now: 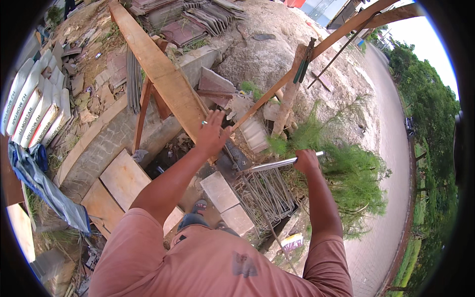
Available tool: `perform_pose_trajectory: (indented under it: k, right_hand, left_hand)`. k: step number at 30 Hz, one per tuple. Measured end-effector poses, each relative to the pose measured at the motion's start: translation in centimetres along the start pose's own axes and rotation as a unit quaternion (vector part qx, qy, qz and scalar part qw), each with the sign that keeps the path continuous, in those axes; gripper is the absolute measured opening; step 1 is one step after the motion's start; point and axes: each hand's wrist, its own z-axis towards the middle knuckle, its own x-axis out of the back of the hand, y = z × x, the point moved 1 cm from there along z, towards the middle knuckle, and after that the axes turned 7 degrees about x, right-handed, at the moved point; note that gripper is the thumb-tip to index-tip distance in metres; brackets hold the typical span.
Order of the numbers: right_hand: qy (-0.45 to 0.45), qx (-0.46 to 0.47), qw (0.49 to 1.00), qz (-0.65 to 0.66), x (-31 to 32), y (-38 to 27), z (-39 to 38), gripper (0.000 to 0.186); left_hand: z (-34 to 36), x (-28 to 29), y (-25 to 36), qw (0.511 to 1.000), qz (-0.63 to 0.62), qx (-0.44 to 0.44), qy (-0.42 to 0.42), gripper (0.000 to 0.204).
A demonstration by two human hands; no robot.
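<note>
Right hand (307, 160): grip wrapped round silver bar (277, 163) | bar: just off worktop's (166, 74) near right corner, above bent rods (269, 190) | left hand (214, 133): grip spread, at right edge, contact unclear

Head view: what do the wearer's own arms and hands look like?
Short salmon-pink fabric sleeves end above the elbows; both forearms are bare. The left hand is ungloved, with a small silvery ring on one finger. The right hand is also ungloved; no ring shows on it.
</note>
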Motion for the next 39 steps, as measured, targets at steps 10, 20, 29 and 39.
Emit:
perform_pose_trajectory:
  k: [10,20,29,39]
  right_hand:
    - [0.148,0.053,0.987,0.024,-3.1,1.7,0.8,0.013]
    - [0.23,0.022,0.971,0.056,-2.9,3.8,-0.9,0.009]
    - [0.22,-0.004,0.975,0.032,-2.0,3.1,-3.3,0.011]
    - [0.215,-0.039,0.975,0.042,-2.7,2.4,-5.6,0.013]
  left_hand:
    - [-7.8,-8.1,7.2,0.958,0.192,-0.198,-0.074,0.04]
    - [-8.4,-4.9,9.2,0.942,0.265,-0.159,-0.129,0.033]
    - [-8.0,-3.8,9.9,0.915,0.334,-0.186,-0.128,0.042]
    - [-38.8,-9.1,14.3,0.549,-0.582,0.462,-0.383,0.079]
